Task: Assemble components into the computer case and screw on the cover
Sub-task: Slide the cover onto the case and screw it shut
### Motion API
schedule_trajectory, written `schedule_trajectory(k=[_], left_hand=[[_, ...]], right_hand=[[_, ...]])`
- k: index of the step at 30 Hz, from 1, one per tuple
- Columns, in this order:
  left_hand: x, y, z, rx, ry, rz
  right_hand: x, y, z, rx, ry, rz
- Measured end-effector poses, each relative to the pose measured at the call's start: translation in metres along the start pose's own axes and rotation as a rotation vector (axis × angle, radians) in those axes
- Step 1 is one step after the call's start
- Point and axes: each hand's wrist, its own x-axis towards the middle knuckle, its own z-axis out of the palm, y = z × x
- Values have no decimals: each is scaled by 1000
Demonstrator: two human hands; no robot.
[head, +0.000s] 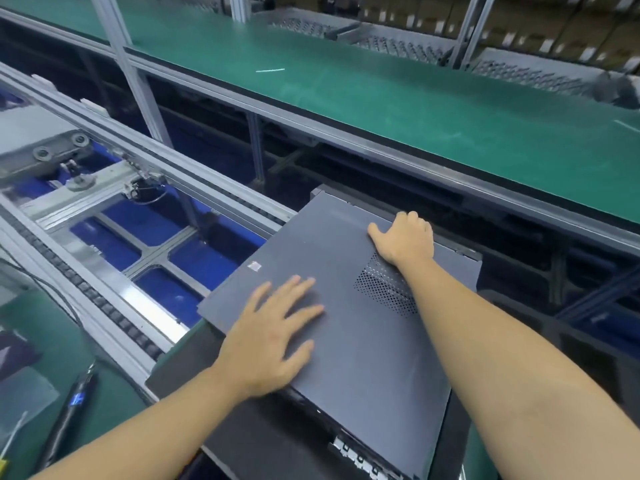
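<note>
The dark grey side cover (346, 306) lies flat on top of the computer case (349, 441), which rests on its side on a black pallet (166, 375) at the near edge of the conveyor line. The left hand (273, 337) presses palm-down on the cover's near half, fingers spread wide and gripping nothing; this looks meant to hold the panel flush. The right hand (405, 237) sits at the far edge, fingers curled over the rim, its grip narrow on that edge, probably to slide or seat the cover into its track. The right forearm crosses a perforated vent patch (384, 289). The cover looks slightly skewed from the case beneath, so seating seems unfinished and screws are still to come.

An electric screwdriver (72, 400) lies on the green worktop (104, 393) to the left, untouched. Beyond the case, roller rails (114, 317) and aluminium framing (145, 251) run over blue bins. A second green worktop (381, 88) spans the background, with shelving of boxes (554, 32) behind.
</note>
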Motion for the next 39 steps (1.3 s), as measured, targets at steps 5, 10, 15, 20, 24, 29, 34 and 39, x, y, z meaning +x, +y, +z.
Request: schedule_trajectory(k=[5,10,15,20,24,29,34,39], left_hand=[[2,-1,2,160,-229,309],[4,2,0,154,-259,307],[6,1,-1,119,-247,293],[7,1,-2,118,-255,292],[9,-2,2,133,-250,296],[10,-4,4,138,-244,310],[10,-5,3,119,-256,313],[11,-2,-2,134,-310,280]], right_hand=[[0,0,2,5,8,-11],[1,-2,1,-17,-20,5],[2,-6,-2,-10,-55,22],[1,-10,-2,6,-25,43],[2,-8,2,22,22,46],[5,-8,3,7,30,51],[2,-5,2,-29,11,50],[-14,-7,-9,-37,-126,20]])
